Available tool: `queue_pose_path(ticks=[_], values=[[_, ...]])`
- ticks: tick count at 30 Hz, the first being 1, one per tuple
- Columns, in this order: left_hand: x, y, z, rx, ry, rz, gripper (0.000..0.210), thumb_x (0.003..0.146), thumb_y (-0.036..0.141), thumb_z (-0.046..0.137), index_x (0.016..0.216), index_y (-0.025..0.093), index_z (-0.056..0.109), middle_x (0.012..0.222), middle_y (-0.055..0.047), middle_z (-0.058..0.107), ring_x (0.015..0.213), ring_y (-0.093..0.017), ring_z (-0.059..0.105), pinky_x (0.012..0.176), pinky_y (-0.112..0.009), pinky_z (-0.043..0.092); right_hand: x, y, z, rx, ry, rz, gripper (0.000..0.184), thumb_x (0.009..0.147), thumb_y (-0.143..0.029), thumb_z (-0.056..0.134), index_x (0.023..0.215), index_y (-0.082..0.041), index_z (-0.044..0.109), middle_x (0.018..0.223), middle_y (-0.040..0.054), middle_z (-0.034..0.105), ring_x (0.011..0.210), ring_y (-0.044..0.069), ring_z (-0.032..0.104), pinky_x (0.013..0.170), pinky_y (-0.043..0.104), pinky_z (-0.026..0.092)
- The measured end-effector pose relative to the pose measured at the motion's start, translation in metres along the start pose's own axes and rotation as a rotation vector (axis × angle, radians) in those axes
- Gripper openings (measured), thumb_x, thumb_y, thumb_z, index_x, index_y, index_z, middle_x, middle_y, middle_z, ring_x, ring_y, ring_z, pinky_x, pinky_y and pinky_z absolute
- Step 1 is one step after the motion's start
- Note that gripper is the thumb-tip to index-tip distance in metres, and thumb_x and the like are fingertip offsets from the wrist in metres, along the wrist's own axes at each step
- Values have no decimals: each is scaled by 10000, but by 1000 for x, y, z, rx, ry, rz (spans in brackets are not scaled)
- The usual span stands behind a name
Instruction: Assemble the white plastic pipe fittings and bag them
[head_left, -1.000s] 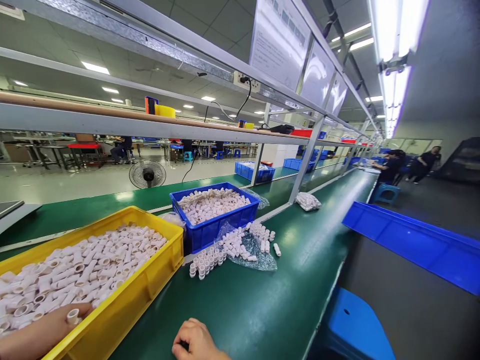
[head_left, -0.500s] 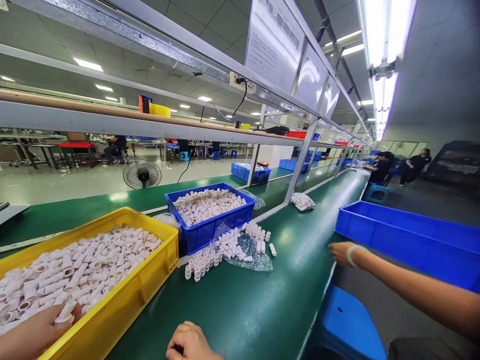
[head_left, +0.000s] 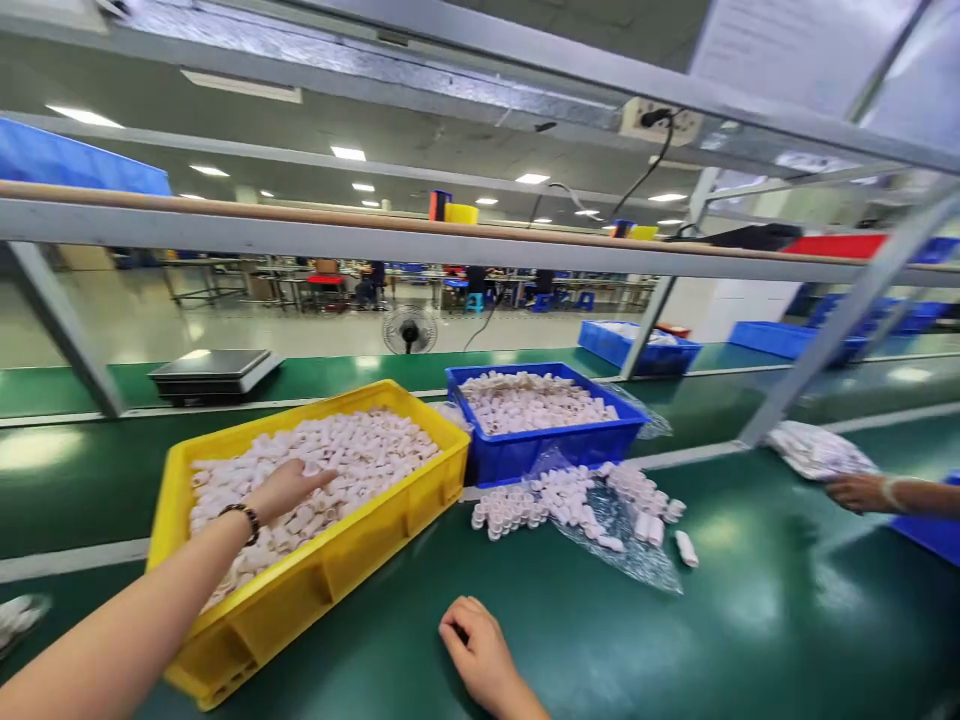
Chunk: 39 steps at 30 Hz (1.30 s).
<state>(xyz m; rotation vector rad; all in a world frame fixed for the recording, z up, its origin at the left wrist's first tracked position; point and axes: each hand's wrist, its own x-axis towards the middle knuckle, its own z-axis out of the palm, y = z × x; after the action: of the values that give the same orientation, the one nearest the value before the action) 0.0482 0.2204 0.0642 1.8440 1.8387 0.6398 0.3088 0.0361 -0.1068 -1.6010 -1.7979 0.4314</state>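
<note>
My left hand (head_left: pixel 289 488) hangs over the yellow bin (head_left: pixel 315 595) with its fingers stretched forward. Below it lies a heap of short white plastic pipe fittings (head_left: pixel 375 445); no fitting shows in the hand. On the green tabletop (head_left: pixel 600 650) rests my right hand (head_left: pixel 480 645), its fingers curled in and nothing visible in them. Beyond it, white fittings stand in a tight cluster (head_left: pixel 508 512). More loose fittings (head_left: pixel 574 500) lie on a clear plastic bag (head_left: pixel 637 555), and a single fitting (head_left: pixel 685 549) lies to the right.
A blue bin (head_left: pixel 555 450) of fittings adjoins the yellow one. At right, another person's hand (head_left: pixel 855 493) reaches to a bag of white pieces (head_left: pixel 814 450). A scale (head_left: pixel 217 375) sits behind at left. Metal posts (head_left: pixel 847 310) and a shelf rail (head_left: pixel 375 235) cross above the bench.
The view has swung left. My left hand has moved farther into the yellow bin, and the fitting it held no longer shows. The other person's hand has reached the bag. My right hand stays curled.
</note>
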Motion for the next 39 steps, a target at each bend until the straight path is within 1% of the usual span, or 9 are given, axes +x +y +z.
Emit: queue_pose_path(ticks=[7, 13, 15, 19, 21, 25, 28, 33, 39], values=[[-10, 11, -13, -98, -31, -2, 470, 590, 612, 507, 680, 150, 497, 452, 22, 455, 418, -149, 437, 390, -245, 286, 1, 3, -2, 39, -41, -10, 173, 790, -168, 438, 632, -191, 503, 665, -8, 532, 672, 132, 485, 613, 227, 348], [-76, 52, -22, -448, -291, 189, 391, 709, 544, 466, 709, 160, 545, 468, 70, 365, 368, -62, 299, 337, -179, 213, 1, 2, -1, 24, -25, -8, 163, 783, -156, 440, 643, -190, 516, 669, -9, 534, 682, 133, 482, 618, 229, 347], [-101, 58, 1, -702, -421, 230, 339, 733, 482, 494, 718, 148, 553, 459, 73, 357, 370, -49, 288, 332, -159, 193, 1, -1, -2, 22, -24, -4, 162, 784, -161, 441, 647, -190, 521, 667, -8, 537, 682, 134, 481, 622, 232, 351], [-125, 53, 85, -1195, -704, -12, 285, 723, 417, 559, 686, 134, 539, 433, 77, 365, 323, -22, 227, 302, -148, 129, -2, -3, -6, 69, -16, 10, 162, 808, -210, 433, 692, -193, 546, 693, 0, 551, 701, 142, 496, 641, 242, 372], [-123, 48, 129, -1509, -643, -209, 274, 705, 389, 596, 649, 132, 521, 406, 79, 365, 303, -10, 203, 298, -144, 112, -4, -1, -6, 137, 8, 31, 157, 832, -260, 413, 811, -201, 557, 739, 7, 566, 712, 142, 515, 653, 245, 390], [-113, 41, 186, -1704, -550, -293, 352, 709, 458, 564, 584, 157, 432, 426, 90, 341, 316, -3, 191, 306, -127, 147, -7, 6, 3, 303, 33, 30, 393, 821, -366, 438, 1175, -223, 345, 776, -1, 575, 637, 126, 535, 603, 231, 423], [-112, 35, 205, -1788, -522, -344, 373, 699, 468, 571, 565, 168, 396, 417, 97, 314, 312, -6, 199, 304, -122, 166, -9, 3, 14, 389, -17, -25, 510, 744, -388, 535, 1154, -226, 278, 730, -20, 562, 570, 116, 528, 525, 202, 411], [-116, 27, 220, -1815, -589, -475, 393, 671, 476, 595, 525, 174, 392, 381, 83, 340, 293, -27, 270, 299, -145, 244, -6, -11, 18, 341, -17, -43, 141, 768, -245, 458, 889, -230, 388, 651, -36, 523, 534, 101, 491, 505, 188, 372], [-116, 28, 225, -1780, -568, -535, 367, 640, 479, 621, 557, 175, 433, 395, 73, 381, 308, -53, 353, 316, -166, 306, -1, -11, 14, 351, 26, 46, 139, 723, -225, 482, 836, -221, 400, 600, -48, 497, 492, 91, 450, 473, 177, 347]])
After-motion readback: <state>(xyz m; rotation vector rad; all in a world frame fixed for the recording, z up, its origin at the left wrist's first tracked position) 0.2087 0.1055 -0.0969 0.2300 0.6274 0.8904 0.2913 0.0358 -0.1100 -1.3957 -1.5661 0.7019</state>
